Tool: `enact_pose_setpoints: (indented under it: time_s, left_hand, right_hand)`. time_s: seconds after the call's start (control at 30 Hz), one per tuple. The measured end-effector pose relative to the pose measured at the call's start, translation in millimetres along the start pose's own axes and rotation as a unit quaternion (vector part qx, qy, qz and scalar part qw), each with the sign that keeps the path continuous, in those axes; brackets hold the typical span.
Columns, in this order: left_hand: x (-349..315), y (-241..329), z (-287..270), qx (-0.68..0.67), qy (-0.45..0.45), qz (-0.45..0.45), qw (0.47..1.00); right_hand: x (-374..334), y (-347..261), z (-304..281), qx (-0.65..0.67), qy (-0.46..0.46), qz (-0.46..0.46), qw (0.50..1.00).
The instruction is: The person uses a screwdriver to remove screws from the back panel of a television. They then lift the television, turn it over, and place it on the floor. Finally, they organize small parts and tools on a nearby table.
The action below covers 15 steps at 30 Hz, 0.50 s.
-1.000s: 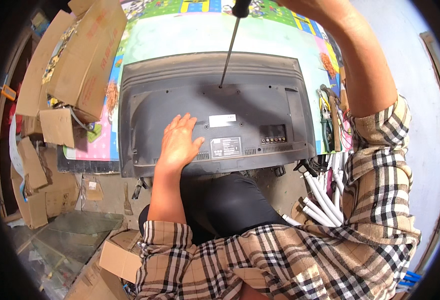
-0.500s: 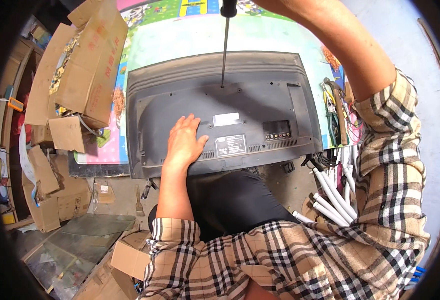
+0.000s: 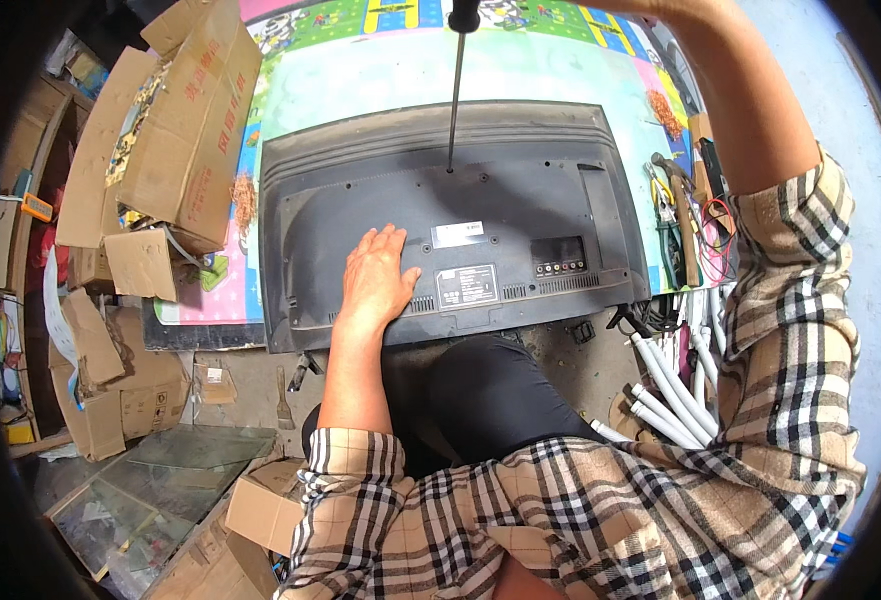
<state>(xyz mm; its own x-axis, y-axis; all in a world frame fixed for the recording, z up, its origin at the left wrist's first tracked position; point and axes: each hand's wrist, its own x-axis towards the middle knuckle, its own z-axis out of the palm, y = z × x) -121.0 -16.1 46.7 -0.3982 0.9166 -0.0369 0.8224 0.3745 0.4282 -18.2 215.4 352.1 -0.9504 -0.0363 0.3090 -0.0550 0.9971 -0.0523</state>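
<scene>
A dark grey flat-screen television (image 3: 361,170) lies face down on the table, with its back panel up. My left hand (image 3: 376,272) rests on the panel's left half, fingers stretched out and palm down, holding nothing. A long screwdriver (image 3: 457,100) with a black handle stands nearly upright, its tip at a screw hole near the panel's upper middle. Over it reaches my right arm; only the edge of my right hand (image 3: 661,6) shows at the top. The upright screwdriver is held from there, though the gripping fingers are out of view.
A colourful patterned mat (image 3: 361,75) covers the table. Open cardboard boxes (image 3: 196,130) stand at the left. Pliers (image 3: 666,225) and a hammer (image 3: 683,220) lie at the right, by copper wire (image 3: 664,112). White tubes (image 3: 676,385) stand below them; a glass sheet (image 3: 141,510) lies lower left.
The screwdriver's top has swung slightly right while its tip stays at the same hole. My right forearm has shifted right and up. My left hand keeps its place on the panel.
</scene>
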Motion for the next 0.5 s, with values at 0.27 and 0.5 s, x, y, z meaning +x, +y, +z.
enact_pose_setpoints:
  time_s: [0.27,0.5]
  left_hand:
    - [-1.6,0.2,-1.3,0.013,0.009,0.005,1.0]
    - [-6.4,-2.4,-3.6,0.034,0.013,-0.016,0.999]
  right_hand:
    - [3.4,-30.4,-5.3,-0.085,0.007,0.09,0.992]
    - [8.9,-30.3,28.5,-0.003,0.099,-0.034,0.995]
